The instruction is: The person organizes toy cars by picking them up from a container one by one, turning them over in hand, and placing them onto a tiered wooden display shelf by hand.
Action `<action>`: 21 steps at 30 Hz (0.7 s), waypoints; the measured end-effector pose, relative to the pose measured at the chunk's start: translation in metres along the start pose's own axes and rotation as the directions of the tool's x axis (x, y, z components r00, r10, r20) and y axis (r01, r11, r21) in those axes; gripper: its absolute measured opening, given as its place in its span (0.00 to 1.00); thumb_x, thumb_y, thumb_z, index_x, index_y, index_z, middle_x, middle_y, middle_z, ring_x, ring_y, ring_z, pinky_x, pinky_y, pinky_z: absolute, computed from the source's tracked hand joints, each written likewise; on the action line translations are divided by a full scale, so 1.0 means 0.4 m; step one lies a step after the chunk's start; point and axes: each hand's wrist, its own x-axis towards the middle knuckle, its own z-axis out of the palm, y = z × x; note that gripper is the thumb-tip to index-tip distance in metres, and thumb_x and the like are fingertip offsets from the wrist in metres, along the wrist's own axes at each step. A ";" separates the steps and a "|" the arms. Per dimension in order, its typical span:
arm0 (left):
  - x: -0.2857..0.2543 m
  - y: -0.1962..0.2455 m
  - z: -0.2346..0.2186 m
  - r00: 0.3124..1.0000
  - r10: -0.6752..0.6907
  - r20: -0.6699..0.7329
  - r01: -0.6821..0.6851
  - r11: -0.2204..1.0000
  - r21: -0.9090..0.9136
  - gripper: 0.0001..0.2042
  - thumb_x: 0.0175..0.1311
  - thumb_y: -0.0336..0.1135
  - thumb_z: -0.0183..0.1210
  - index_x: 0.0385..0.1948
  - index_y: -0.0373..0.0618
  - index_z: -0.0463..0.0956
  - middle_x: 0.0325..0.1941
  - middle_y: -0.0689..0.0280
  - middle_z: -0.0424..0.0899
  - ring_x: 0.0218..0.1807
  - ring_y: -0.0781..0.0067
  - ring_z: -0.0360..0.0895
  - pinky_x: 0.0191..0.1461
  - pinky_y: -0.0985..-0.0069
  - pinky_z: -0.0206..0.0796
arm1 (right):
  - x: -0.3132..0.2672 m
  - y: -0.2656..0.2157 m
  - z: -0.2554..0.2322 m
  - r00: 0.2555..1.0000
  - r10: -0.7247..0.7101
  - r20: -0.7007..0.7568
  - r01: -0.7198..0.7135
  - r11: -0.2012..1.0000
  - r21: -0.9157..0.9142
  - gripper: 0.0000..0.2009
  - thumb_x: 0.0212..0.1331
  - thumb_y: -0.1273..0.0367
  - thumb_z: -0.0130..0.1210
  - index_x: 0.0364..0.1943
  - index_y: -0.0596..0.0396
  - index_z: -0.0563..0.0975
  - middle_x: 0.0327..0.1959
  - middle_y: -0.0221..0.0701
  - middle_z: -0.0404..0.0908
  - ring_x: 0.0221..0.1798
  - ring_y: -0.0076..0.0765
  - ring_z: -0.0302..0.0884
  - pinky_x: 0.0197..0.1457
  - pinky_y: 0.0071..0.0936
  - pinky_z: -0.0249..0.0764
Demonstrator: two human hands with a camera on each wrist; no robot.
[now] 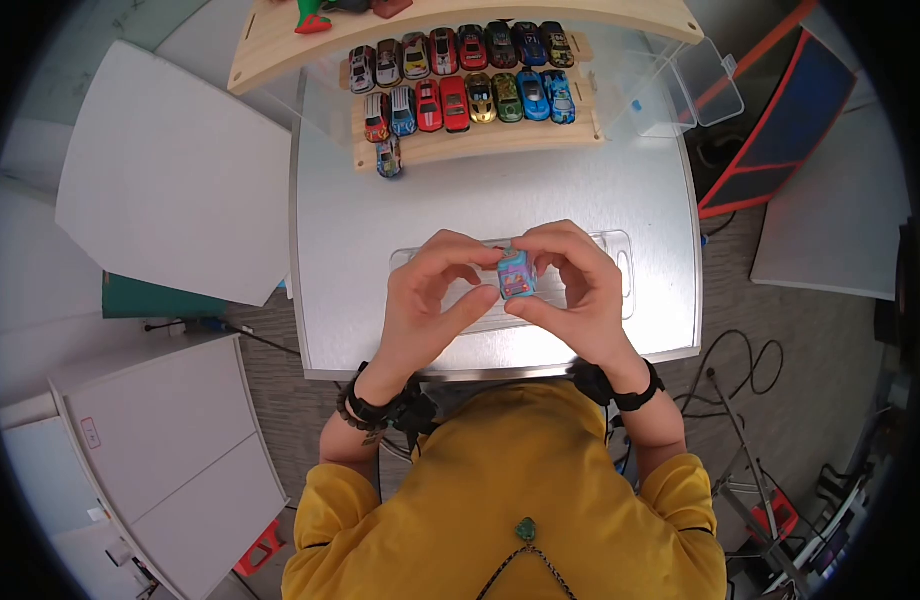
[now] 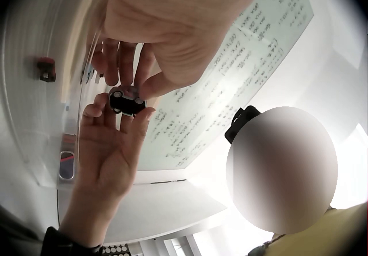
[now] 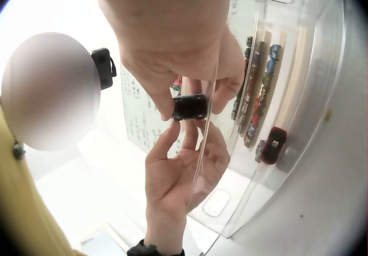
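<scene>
A small blue-and-purple toy car (image 1: 517,274) is held between both hands above a clear plastic tray (image 1: 626,262). The left hand (image 1: 425,305) pinches its left side with thumb and fingertips; the right hand (image 1: 587,300) pinches the other side. Both wrist views show the car's dark underside (image 2: 127,103) and wheels, with the left hand (image 2: 167,31) and right hand (image 2: 109,158) meeting at it. Seen through clear plastic in the right wrist view, a red-edged car (image 3: 275,144) lies beside a smaller greyish object (image 3: 260,151).
Beyond the hands, two rows of toy cars (image 1: 454,104) stand on wooden steps, with one more car (image 1: 389,158) at the front left. A wooden shelf (image 1: 460,38) spans above them. An open clear box (image 1: 670,105) is at the back right of the metallic table (image 1: 345,260).
</scene>
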 end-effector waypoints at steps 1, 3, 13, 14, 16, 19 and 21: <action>0.000 -0.001 -0.001 1.000 0.004 0.000 -0.004 1.000 0.011 0.18 0.64 0.21 0.68 0.56 0.42 0.82 0.55 0.62 0.82 0.58 0.71 0.78 0.54 0.73 0.71 | 0.000 -0.001 0.000 1.000 0.018 0.000 -0.018 0.999 0.030 0.28 0.49 0.75 0.78 0.57 0.57 0.81 0.51 0.32 0.80 0.48 0.27 0.76 0.52 0.25 0.73; 0.000 -0.001 -0.001 1.000 0.010 0.001 -0.010 1.000 0.022 0.18 0.64 0.21 0.68 0.55 0.42 0.82 0.55 0.62 0.81 0.58 0.71 0.77 0.55 0.73 0.71 | 0.000 -0.002 -0.002 1.000 0.028 0.010 -0.029 0.999 0.037 0.28 0.49 0.75 0.78 0.57 0.57 0.81 0.50 0.31 0.80 0.48 0.26 0.75 0.52 0.25 0.73; 0.001 0.005 0.004 1.000 -0.006 -0.023 0.007 1.000 0.024 0.17 0.63 0.22 0.69 0.54 0.44 0.84 0.56 0.63 0.80 0.58 0.71 0.77 0.54 0.73 0.71 | 0.000 -0.001 -0.003 0.998 0.063 0.028 -0.065 0.996 0.055 0.27 0.51 0.75 0.77 0.58 0.58 0.81 0.51 0.32 0.80 0.48 0.26 0.76 0.53 0.24 0.74; 0.001 0.006 0.004 1.000 -0.010 -0.022 0.010 1.000 0.024 0.17 0.63 0.23 0.69 0.54 0.44 0.84 0.56 0.63 0.80 0.58 0.71 0.77 0.55 0.73 0.71 | 0.001 -0.001 -0.002 0.998 0.064 0.029 -0.065 0.996 0.055 0.27 0.51 0.75 0.77 0.58 0.58 0.81 0.51 0.32 0.80 0.48 0.26 0.76 0.53 0.24 0.74; 0.001 0.007 0.004 1.000 -0.010 -0.022 0.011 1.000 0.023 0.17 0.63 0.23 0.69 0.54 0.44 0.84 0.56 0.63 0.80 0.58 0.71 0.77 0.55 0.73 0.71 | 0.002 -0.001 0.000 0.999 0.028 0.023 -0.029 0.998 0.054 0.27 0.50 0.76 0.77 0.58 0.58 0.81 0.52 0.33 0.81 0.49 0.27 0.76 0.53 0.25 0.74; 0.000 0.005 0.004 1.000 -0.010 -0.021 0.011 1.000 0.012 0.17 0.64 0.22 0.69 0.54 0.44 0.84 0.56 0.63 0.80 0.58 0.71 0.77 0.55 0.73 0.71 | 0.000 0.005 -0.003 0.999 0.007 0.032 -0.008 0.999 0.034 0.28 0.49 0.76 0.77 0.58 0.58 0.80 0.53 0.34 0.81 0.50 0.28 0.76 0.54 0.25 0.74; 0.000 0.003 0.003 1.000 -0.010 -0.019 0.010 1.000 0.002 0.16 0.64 0.22 0.68 0.54 0.44 0.84 0.56 0.62 0.80 0.58 0.70 0.77 0.55 0.73 0.71 | 0.000 0.004 -0.002 1.000 0.009 0.029 -0.010 0.999 0.034 0.28 0.49 0.76 0.77 0.58 0.58 0.80 0.53 0.34 0.81 0.50 0.29 0.76 0.54 0.25 0.74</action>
